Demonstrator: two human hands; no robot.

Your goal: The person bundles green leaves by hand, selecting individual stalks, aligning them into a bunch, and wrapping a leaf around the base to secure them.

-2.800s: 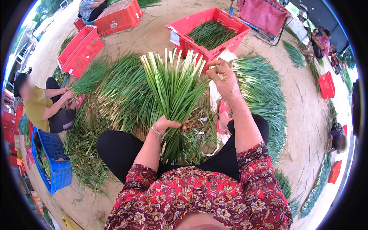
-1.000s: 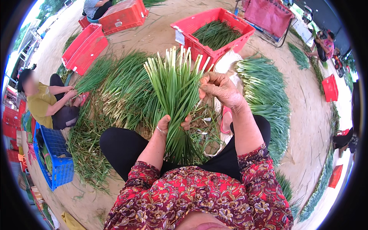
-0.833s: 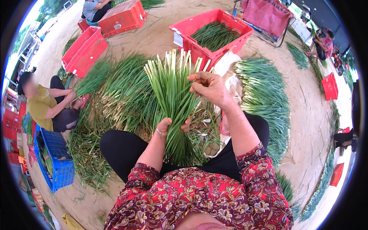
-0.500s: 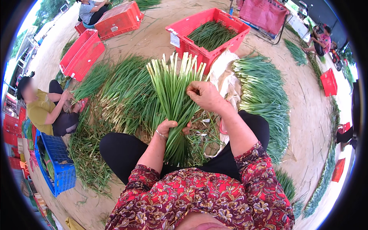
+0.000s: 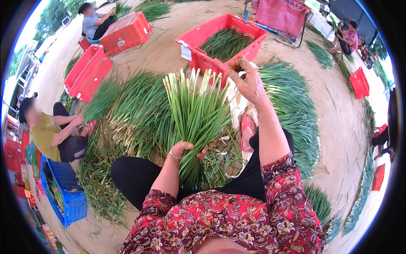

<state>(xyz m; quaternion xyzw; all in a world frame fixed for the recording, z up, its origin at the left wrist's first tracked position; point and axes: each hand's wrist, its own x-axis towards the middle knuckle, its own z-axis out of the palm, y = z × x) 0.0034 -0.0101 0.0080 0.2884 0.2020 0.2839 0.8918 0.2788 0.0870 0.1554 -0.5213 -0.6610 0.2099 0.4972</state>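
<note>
I have my left hand [image 5: 182,149] clenched around a bunch of green stalks [image 5: 195,114], that grip low on the leaves so the pale ends fan up and away from me. My right hand [image 5: 249,82] is raised just right of those ends, thumb and fingers curled together; I cannot tell whether a strand is pinched in that grip. I judge the step in hand to be picking over the bunch, and the next move seems to call for a firm left grip while the right works lightly at the outer leaves, without creasing the stalks. Just beyond the grips I see a red crate [image 5: 206,63] with loose greens [image 5: 226,44] lying inside it. Farther out, left of the left grip, is a second red crate [image 5: 89,74], its inside hard for me to make out. Well left of that same grip and closer to my body, a blue crate [image 5: 77,210] holds some green stalks. A heap of stalks [image 5: 144,106] lies left of the bunch.
</note>
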